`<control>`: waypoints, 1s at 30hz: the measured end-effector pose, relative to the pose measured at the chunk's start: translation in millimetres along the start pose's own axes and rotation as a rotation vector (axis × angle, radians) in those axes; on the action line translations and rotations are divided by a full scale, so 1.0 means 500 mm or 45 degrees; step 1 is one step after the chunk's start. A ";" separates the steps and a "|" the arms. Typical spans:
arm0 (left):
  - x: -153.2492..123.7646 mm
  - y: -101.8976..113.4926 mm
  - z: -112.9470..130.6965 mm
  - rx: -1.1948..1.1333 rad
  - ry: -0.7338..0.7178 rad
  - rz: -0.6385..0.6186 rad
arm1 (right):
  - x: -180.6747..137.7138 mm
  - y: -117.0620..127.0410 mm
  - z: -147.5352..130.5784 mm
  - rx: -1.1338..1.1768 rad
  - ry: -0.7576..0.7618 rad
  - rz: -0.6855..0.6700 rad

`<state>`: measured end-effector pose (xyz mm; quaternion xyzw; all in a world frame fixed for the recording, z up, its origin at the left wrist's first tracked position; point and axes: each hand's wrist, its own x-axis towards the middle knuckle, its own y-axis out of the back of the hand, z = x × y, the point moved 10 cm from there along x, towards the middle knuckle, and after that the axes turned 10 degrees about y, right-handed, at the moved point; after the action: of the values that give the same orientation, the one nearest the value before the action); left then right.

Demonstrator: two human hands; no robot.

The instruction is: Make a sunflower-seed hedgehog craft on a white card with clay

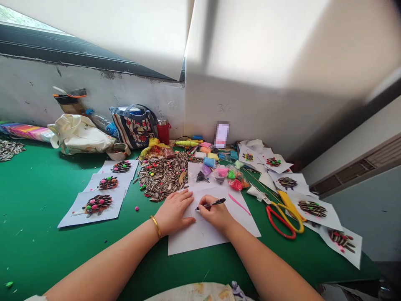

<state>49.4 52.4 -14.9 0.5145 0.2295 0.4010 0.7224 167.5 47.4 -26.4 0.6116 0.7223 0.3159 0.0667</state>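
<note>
A black pen [216,202] is pinched in my right hand [216,215], its tip low over a white sheet of paper [200,242] in front of me. My left hand [176,212], with a gold bangle at the wrist, lies flat on the sheet's left side, fingers stretched out. A pink strip [239,205] lies on the right part of the paper. Just beyond my left hand spreads a pile of striped sunflower seeds [164,173]. Small bags of coloured clay [236,179] lie behind the paper. Any mark under the pen tip is too faint to make out.
Scissors [282,219] with red and yellow handles lie right of the paper. Cards with seed hedgehogs stand in rows at left [94,207] and right [316,209]. Along the wall are a cloth bag [134,127], a red flask [163,132] and a pixelated phone-like object [222,134].
</note>
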 end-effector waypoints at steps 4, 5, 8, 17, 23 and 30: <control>0.000 0.004 0.002 0.006 0.010 -0.003 | 0.000 -0.001 0.002 -0.026 -0.004 -0.012; 0.000 0.005 0.002 0.003 0.011 0.000 | 0.001 -0.001 0.002 -0.031 -0.009 -0.013; -0.001 0.004 0.001 0.000 0.007 0.006 | 0.001 -0.002 0.001 -0.049 -0.017 -0.028; -0.001 -0.006 -0.003 0.056 0.011 -0.022 | 0.004 0.005 0.001 -0.126 -0.040 -0.014; 0.000 -0.005 -0.004 0.044 0.026 -0.029 | 0.003 0.018 0.008 -0.193 -0.076 0.025; 0.000 -0.007 -0.004 0.066 0.018 -0.031 | 0.003 0.033 0.017 -0.246 -0.142 0.050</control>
<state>49.4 53.0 -18.8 0.5275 0.2512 0.3896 0.7119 185.0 52.8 -24.2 0.6331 0.6714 0.3507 0.1593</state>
